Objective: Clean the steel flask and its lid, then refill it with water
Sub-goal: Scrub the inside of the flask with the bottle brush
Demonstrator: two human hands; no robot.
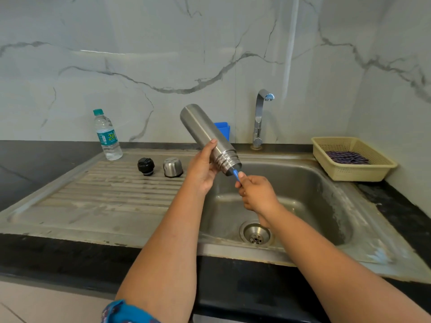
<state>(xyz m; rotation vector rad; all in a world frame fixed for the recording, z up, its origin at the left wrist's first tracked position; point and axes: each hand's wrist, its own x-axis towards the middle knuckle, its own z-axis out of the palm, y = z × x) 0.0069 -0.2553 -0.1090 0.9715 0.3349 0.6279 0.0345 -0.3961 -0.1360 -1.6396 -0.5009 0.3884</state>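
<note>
Left hand (201,169) grips the tilted steel flask (207,136) over the sink (326,194); right hand (256,194) holds the blue brush handle (236,174), which should work full depth, mouth downward.

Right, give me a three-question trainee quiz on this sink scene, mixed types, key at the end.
1. True or false: the steel flask stands upright on the drainboard.
2. Which hand grips the blue brush handle? A) left hand B) right hand
3. Fill in: the black stopper and steel cup lid sit beside each other on the ____.

Key: 1 false, it is held tilted over the sink; 2 B; 3 drainboard.
</note>
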